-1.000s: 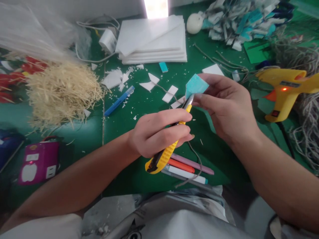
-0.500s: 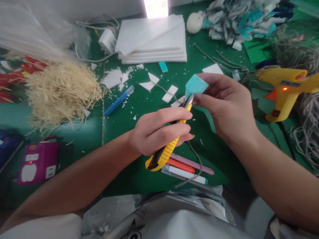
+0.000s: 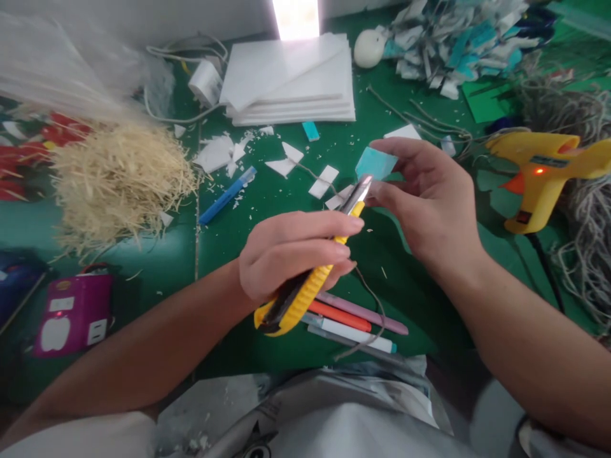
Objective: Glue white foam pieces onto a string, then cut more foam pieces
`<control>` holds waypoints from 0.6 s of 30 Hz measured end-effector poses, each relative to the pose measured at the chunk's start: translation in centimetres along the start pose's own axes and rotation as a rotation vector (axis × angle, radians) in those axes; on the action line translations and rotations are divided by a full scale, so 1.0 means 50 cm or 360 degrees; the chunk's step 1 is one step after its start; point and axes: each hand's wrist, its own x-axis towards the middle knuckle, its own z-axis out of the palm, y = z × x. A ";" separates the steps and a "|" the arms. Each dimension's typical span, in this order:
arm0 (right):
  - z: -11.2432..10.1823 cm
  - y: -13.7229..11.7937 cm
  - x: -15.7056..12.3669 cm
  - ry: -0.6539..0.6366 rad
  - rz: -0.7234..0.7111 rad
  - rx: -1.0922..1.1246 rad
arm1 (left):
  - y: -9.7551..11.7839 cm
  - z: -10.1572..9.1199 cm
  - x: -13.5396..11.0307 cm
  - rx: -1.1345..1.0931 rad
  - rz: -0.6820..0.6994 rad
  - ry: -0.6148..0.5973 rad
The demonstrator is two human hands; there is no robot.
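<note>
My left hand (image 3: 298, 251) is wrapped round a yellow and black utility knife (image 3: 305, 296), its metal tip pointing up and to the right. Between the thumb and fingers of my right hand (image 3: 432, 191) is a small turquoise piece (image 3: 375, 163) with angular edges, perhaps foam. The knife's tip overlaps the lower edge of that piece; whether it touches cannot be made out. Below the hands lie several markers (image 3: 346, 315), with a thin grey cord (image 3: 377, 299) curving over them. White cut scraps (image 3: 324, 181) lie just beyond the knife.
White foam sheets (image 3: 291, 79) are stacked at the back under a bright lamp (image 3: 296, 19). Straw-like shreds (image 3: 121, 181) and a magenta power socket (image 3: 74, 315) sit on the left, a blue pen (image 3: 228, 196) nearer. A yellow glue gun (image 3: 544, 172) with a lit red light is at right.
My left hand has drawn the knife slightly left and down, and more of its metal tip shows. My right hand keeps the turquoise piece almost in place, tilted slightly differently.
</note>
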 end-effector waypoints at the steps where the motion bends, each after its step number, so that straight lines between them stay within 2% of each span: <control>1: 0.000 -0.002 0.000 -0.0018 0.0008 0.0006 | -0.004 0.004 0.000 -0.0021 -0.0025 0.0050; 8: -0.001 -0.003 0.003 -0.0013 -0.0083 0.0109 | -0.013 0.044 0.016 -0.0089 -0.0145 0.0439; 14: 0.001 -0.006 0.003 -0.0123 -0.0076 0.0178 | -0.010 0.055 0.020 -0.0088 -0.0209 0.0506; 18: 0.001 -0.007 0.003 -0.0155 -0.0089 0.0183 | -0.015 0.051 0.018 -0.0141 -0.0145 0.0512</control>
